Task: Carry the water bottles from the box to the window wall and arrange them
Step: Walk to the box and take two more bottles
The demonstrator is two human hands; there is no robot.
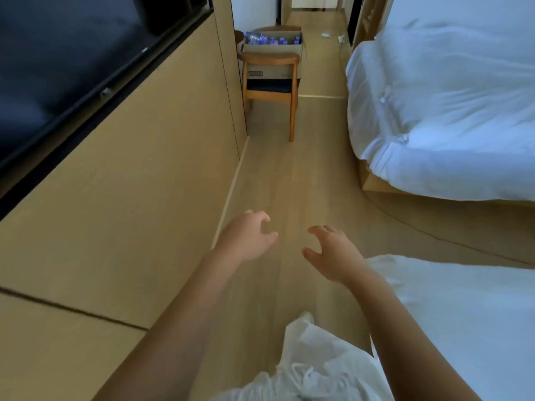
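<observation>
A cardboard box (272, 47) full of water bottles (269, 39) rests on a wooden chair (270, 91) far ahead, at the end of the aisle. My left hand (246, 238) and my right hand (333, 256) are stretched out in front of me over the wooden floor. Both hold nothing, with fingers curled and apart. The bottles are small and blurred at this distance.
A long wooden wall panel (130, 183) with a dark screen (58, 68) above it runs along the left. A bed with white bedding (448, 111) lies to the right, and another white bed (463, 314) sits at lower right. A narrow floor aisle (289, 175) leads to the chair.
</observation>
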